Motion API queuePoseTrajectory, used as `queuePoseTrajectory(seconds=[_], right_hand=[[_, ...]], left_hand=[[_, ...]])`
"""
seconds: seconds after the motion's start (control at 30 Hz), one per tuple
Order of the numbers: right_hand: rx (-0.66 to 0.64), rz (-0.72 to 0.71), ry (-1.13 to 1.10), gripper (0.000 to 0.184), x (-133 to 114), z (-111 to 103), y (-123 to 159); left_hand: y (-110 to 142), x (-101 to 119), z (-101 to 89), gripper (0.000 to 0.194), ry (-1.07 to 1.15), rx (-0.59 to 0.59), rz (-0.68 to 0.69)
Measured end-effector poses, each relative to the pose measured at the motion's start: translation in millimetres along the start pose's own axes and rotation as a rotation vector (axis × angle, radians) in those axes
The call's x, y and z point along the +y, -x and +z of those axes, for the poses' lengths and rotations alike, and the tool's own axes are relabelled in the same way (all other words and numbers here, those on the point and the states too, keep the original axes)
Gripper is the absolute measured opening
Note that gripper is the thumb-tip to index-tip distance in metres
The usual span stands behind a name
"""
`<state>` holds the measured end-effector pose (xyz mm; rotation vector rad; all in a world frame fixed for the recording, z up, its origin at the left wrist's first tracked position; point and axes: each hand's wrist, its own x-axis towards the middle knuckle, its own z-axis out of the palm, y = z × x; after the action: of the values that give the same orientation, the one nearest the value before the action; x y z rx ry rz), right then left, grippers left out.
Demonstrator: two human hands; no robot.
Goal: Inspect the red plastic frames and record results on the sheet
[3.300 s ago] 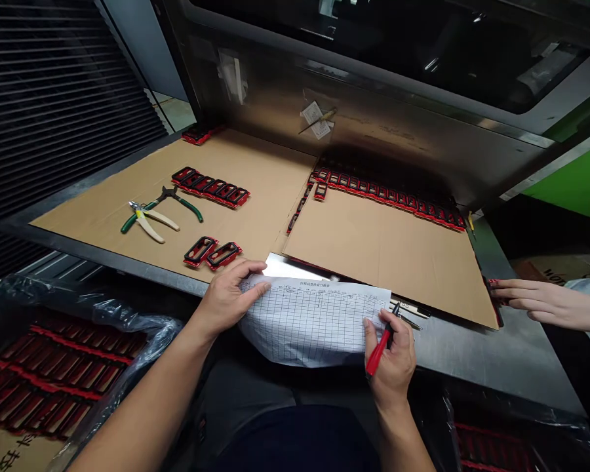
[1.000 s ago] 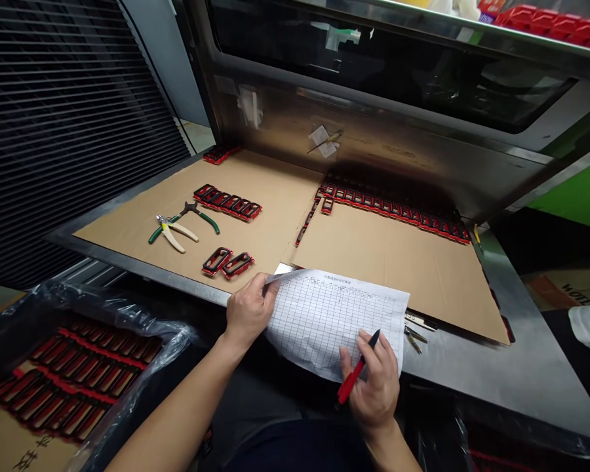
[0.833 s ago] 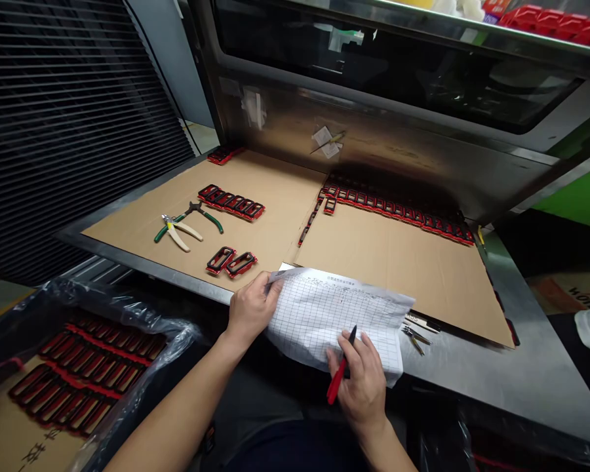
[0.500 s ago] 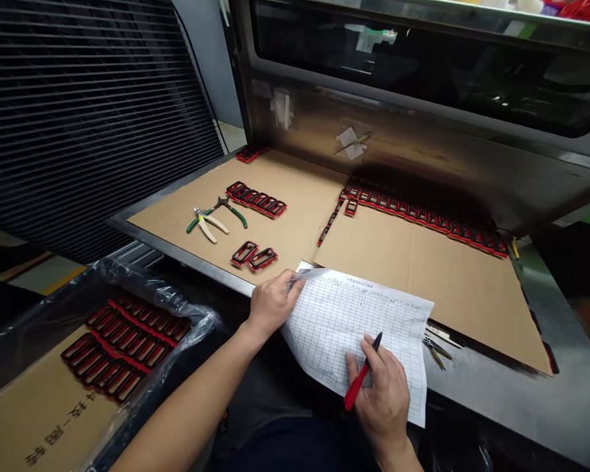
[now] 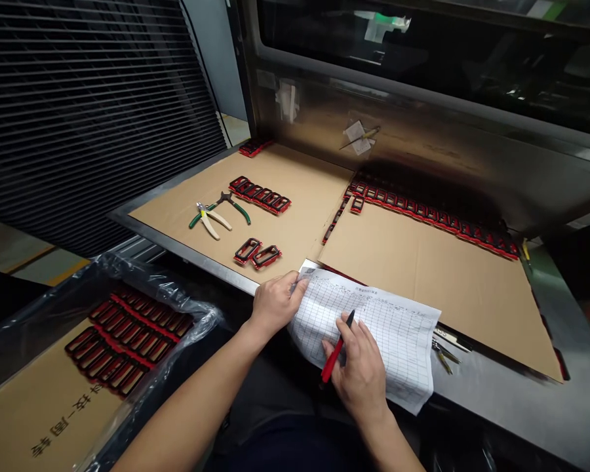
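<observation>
The left hand [image 5: 278,301] pinches the top left corner of the sheet [image 5: 403,341] between thumb and fingers. The sheet, a printed grid with a few handwritten marks near its top, sags over the front edge of the metal table [image 5: 511,400]. The right hand [image 5: 360,362] is over it, fingers curled around the red pen [image 5: 333,362], black end pointing away from the body; whether the pen touches the paper I cannot tell. Just right of the sheet lie small metal tools [image 5: 444,357]. On the left card [image 5: 295,229] are 2 frames [image 5: 256,254] side by side, the white cutters [image 5: 210,221] crossing the green pliers [image 5: 240,210], and a short row [image 5: 259,195]. A longer row [image 5: 432,216] lines the back of the right card [image 5: 447,282]. More frames fill part of the plastic-lined box [image 5: 196,314] at lower left.
</observation>
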<state>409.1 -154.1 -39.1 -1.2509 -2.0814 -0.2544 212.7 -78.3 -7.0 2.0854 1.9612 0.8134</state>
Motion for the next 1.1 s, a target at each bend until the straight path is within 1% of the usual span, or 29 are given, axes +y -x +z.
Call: queuePoseTrajectory(seconds=[0.1, 0.2, 0.27, 0.37, 0.47, 0.67, 0.8, 0.87, 0.97, 1.03, 1.1], right_hand=[[-0.002, -0.004, -0.024, 0.036, 0, -4, 3], [0.042, -0.028, -0.028, 0.032, -5, -9, 3], [0.047, -0.053, -0.037, 0.029, -10, -10, 2], [-0.04, -0.067, -0.045, 0.025, -16, -7, 2], [-0.114, -0.051, -0.042, 0.026, -17, -4, 2], [-0.106, -0.068, -0.075, 0.024, -11, -7, 2], [-0.098, -0.075, -0.078, 0.024, -8, -10, 0], [-0.087, -0.078, -0.072, 0.023, -7, -9, 1], [-0.06, -0.082, -0.075, 0.023, -7, -6, 3], [-0.041, -0.078, -0.074, 0.022, -7, -4, 4], [-0.028, -0.077, -0.074, 0.021, -8, -3, 5]], left_hand=[[-1, -1, 1.4, 0.032, -0.006, 0.017, 0.018], [0, -1, 1.8, 0.032, -0.011, 0.028, 0.041], [1, 0, 1.9, 0.032, -0.015, 0.032, 0.058], [3, 0, 1.9, 0.032, -0.019, 0.039, 0.079], [4, 1, 1.7, 0.031, -0.025, 0.041, 0.098], [5, 1, 2.7, 0.02, -0.024, 0.04, 0.102], [8, 2, 3.8, 0.02, -0.003, 0.039, 0.076], [9, 2, 2.3, 0.018, 0.013, 0.024, 0.06], [8, 3, -3.1, 0.011, 0.053, -0.03, 0.043], [6, 3, -7.1, 0.013, 0.099, -0.078, 0.043], [4, 4, -9.8, 0.01, 0.146, -0.108, 0.046]])
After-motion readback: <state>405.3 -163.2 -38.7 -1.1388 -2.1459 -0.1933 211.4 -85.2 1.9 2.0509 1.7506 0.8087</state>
